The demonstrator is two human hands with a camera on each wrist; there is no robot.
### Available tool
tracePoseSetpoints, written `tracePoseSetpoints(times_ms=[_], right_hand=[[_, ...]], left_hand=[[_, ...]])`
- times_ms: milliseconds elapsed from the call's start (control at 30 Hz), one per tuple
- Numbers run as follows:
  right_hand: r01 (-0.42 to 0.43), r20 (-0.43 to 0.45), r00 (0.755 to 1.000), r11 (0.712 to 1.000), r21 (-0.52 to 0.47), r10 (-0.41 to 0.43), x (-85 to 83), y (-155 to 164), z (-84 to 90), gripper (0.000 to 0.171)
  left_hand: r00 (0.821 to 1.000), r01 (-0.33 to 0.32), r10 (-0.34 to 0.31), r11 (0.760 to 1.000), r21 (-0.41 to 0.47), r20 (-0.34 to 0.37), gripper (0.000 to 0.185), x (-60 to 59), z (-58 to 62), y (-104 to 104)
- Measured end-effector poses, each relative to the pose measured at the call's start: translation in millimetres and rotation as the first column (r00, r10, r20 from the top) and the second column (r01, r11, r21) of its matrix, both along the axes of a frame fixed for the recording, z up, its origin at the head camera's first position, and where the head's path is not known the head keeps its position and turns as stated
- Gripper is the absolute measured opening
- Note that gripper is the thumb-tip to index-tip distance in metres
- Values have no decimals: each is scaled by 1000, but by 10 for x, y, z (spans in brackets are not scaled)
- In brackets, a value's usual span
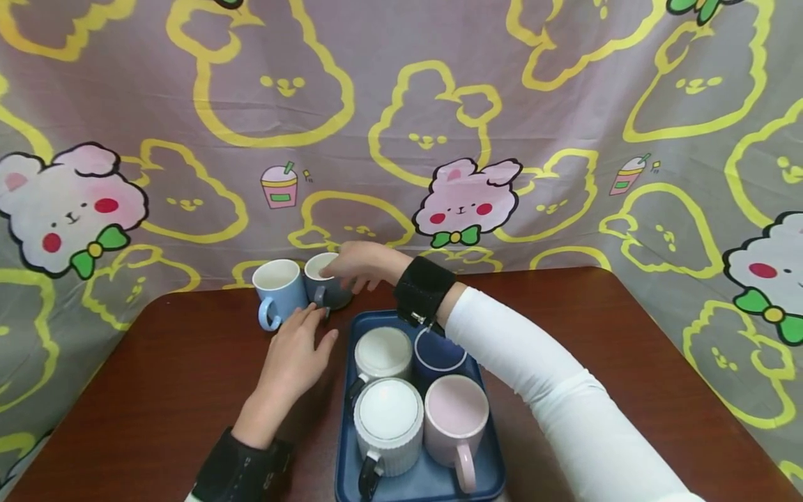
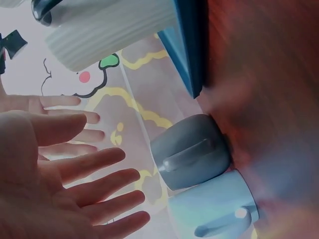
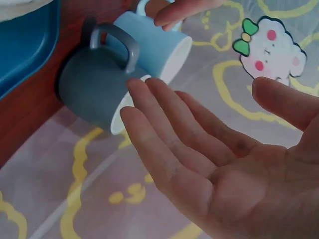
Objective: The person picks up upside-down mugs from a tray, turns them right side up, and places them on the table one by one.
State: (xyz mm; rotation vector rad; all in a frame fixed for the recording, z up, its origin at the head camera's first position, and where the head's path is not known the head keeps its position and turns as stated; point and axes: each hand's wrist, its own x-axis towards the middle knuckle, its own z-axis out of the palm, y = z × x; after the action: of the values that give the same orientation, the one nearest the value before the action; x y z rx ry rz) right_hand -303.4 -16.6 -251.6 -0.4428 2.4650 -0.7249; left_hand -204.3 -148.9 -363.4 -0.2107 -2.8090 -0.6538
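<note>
A brown counter (image 1: 157, 376) stands before a bunny-print curtain (image 1: 401, 104). The blue tray (image 1: 433, 481) at 6 o'clock already carries four mugs, all seemingly empty (two white, one navy, one pink). Two wait off it at 11 o'clock: the blue mug (image 1: 276, 289) and grey mug (image 1: 326, 282). The right hand (image 1: 357, 265) hovers over the grey mug's rim, grip released; the left hand (image 1: 295, 355) lies flat nearby, fingers straight

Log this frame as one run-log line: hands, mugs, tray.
right hand: open, fingertips at grey mug rim | left hand: open, beside grey mug | light blue mug: on table | tray: four mugs
</note>
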Motion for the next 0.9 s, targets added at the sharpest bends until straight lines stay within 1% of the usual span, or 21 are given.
tracePoseSetpoints(times_ms=[67,233,367,533,633,767,900], right_hand=[[-2,-12,1000,1000,-16,1,27,64,34,44],[-3,-74,997,999,-42,0,90,217,98,34],[-16,-141,990,999,-49,9,119,336,114,33],[-20,-215,977,999,-47,9,129,484,72,34],[7,-231,973,998,-67,-22,141,565,33,34],[50,-247,967,995,-86,-70,168,690,-12,38],[78,-240,965,989,-122,-106,210,858,-30,40]], left_hand=[[1000,2,-2,1000,4,2,47,-7,10,4],[1000,8,-8,1000,18,3,47,-28,27,15],[1000,12,-12,1000,26,13,48,-50,37,31],[999,14,-15,999,35,30,48,-72,43,51],[999,13,-15,999,38,38,49,-78,45,59],[999,17,-19,999,40,37,49,-85,52,71],[999,22,-23,999,40,27,49,-91,64,86]])
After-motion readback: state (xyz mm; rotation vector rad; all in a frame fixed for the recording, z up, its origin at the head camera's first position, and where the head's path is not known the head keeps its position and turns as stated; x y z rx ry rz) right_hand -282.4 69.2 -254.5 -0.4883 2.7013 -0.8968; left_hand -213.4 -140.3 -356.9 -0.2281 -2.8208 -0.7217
